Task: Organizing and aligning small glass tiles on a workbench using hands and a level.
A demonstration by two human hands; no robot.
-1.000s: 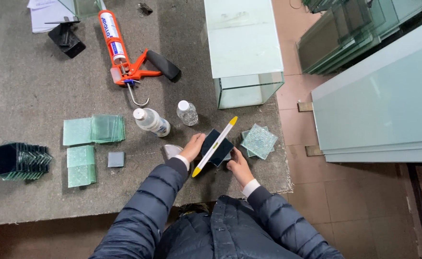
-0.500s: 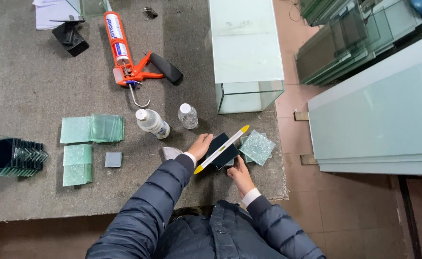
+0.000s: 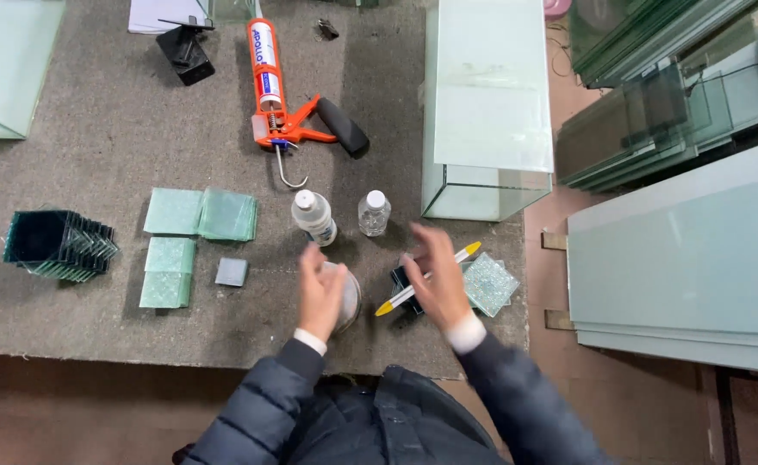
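So from where I'm watching, both hands sit low in the middle of the frame, pretty blurry. The left hand [image 3: 321, 291] hangs open over a small round clear dish [image 3: 347, 297], fingers loose, nothing gripped that I can see. The right hand [image 3: 436, 277] is spread open too, hovering above a yellow-and-white pen-like tool [image 3: 426, 279] lying across a dark block [image 3: 403, 282], just left of a speckled glass square [image 3: 489, 284]. Two small clear bottles [image 3: 314, 217] stand just above the hands, and the orange caulking gun [image 3: 280, 95] lies further up on the grey felt table [image 3: 95, 138].
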